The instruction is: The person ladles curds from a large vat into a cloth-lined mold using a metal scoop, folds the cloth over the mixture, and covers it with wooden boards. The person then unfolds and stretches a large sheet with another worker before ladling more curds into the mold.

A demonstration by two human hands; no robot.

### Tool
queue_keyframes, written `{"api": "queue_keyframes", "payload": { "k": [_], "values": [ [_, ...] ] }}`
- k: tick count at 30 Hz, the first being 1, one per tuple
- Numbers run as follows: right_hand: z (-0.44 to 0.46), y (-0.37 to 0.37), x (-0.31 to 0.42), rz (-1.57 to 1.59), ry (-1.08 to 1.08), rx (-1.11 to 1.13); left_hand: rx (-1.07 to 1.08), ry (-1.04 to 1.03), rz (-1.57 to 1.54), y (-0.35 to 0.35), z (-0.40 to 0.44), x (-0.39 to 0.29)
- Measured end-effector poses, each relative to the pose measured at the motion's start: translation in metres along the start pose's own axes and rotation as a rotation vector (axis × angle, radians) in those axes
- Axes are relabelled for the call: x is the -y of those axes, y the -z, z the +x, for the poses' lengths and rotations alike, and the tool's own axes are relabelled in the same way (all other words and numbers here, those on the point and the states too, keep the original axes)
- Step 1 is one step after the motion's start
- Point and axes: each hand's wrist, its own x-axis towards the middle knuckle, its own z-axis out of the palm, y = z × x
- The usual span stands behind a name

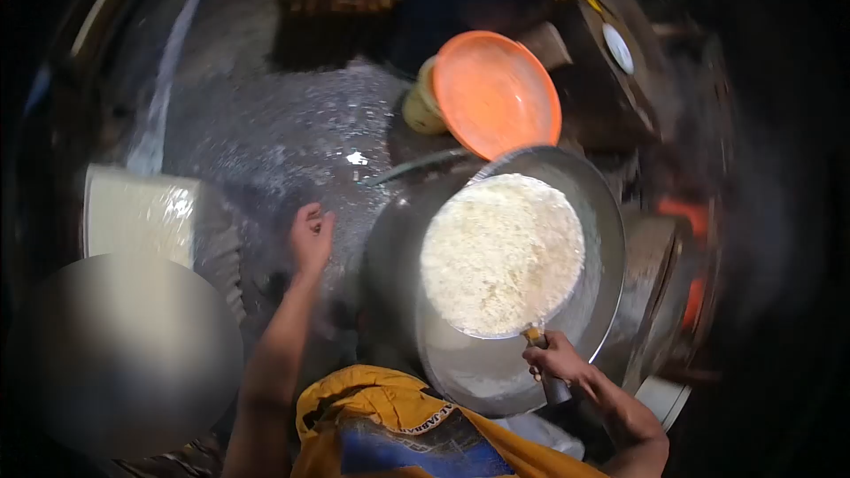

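Observation:
My right hand (pixel 553 360) is wrapped round the handle (pixel 555 388) of a wide, round scoop, whose underside is hidden. White, crumbly curd-like food (pixel 503 255) fills the scoop to its rim. Beneath it is a large, wide metal pan (pixel 605 212) with some pale residue inside; whether the scoop touches the pan, I cannot tell. Out to the left, over the wet floor, my left hand (pixel 312 237) is raised with its fingers loosely curled and the thumb apart. Nothing shows in it.
An orange basin (pixel 500 93) rests on a yellowish container (pixel 423 106) beyond the pan. At left are a pale liquid-filled rectangular container (pixel 137 212) and a big round metal surface (pixel 128 354). A red glow (pixel 691 217) shows at right. The floor (pixel 274 124) is wet.

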Motion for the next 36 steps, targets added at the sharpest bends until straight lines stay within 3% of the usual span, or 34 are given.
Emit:
{"api": "queue_keyframes", "payload": {
  "k": [7,8,11,12,14,15,16,19,20,23,26,29,30,33,36],
  "values": [
    [-0.050,-0.002,0.042,-0.117,0.177,0.200,-0.735,0.143,0.208,0.186,-0.124,0.094],
    [-0.060,0.037,0.045,-0.080,0.200,0.280,-0.841,0.128,0.168,0.187,-0.146,0.032],
    [-0.041,0.054,0.032,-0.251,0.356,0.477,-1.150,0.270,0.481,0.193,-0.239,0.027],
    [-0.042,0.049,0.033,-0.198,0.362,0.547,-1.213,0.416,0.440,0.192,-0.268,0.005],
    [-0.054,0.036,0.047,-0.252,0.436,0.591,-1.295,0.488,0.576,0.176,-0.314,0.011],
    [-0.058,0.018,0.077,-0.300,0.472,0.598,-1.283,0.516,0.604,0.168,-0.293,0.026],
    [-0.051,-0.057,0.124,-0.271,0.347,0.584,-1.174,0.582,0.450,0.189,-0.267,0.068],
    [-0.017,-0.185,0.164,-0.470,0.343,0.614,-0.721,0.904,-0.211,0.202,-0.258,0.099],
    [-0.010,-0.214,0.169,-0.475,0.341,0.684,-0.838,0.719,-0.439,0.183,-0.265,0.139],
    [0.007,-0.295,0.190,-0.572,0.312,0.836,-0.905,0.719,-0.370,0.203,-0.260,0.106],
    [0.031,-0.336,0.192,-0.648,0.304,0.873,-0.953,0.665,-0.389,0.191,-0.269,0.142],
    [0.054,-0.358,0.188,-0.691,0.252,0.809,-0.963,0.672,-0.322,0.196,-0.273,0.139],
    [0.068,-0.362,0.185,-0.751,0.356,0.802,-0.961,0.671,-0.293,0.197,-0.271,0.131],
    [0.074,-0.364,0.192,-0.734,0.343,0.724,-0.966,0.731,-0.447,0.206,-0.267,0.110],
    [0.077,-0.357,0.200,-0.712,0.314,0.645,-0.970,0.665,-0.487,0.212,-0.264,0.091]
  ]
}}
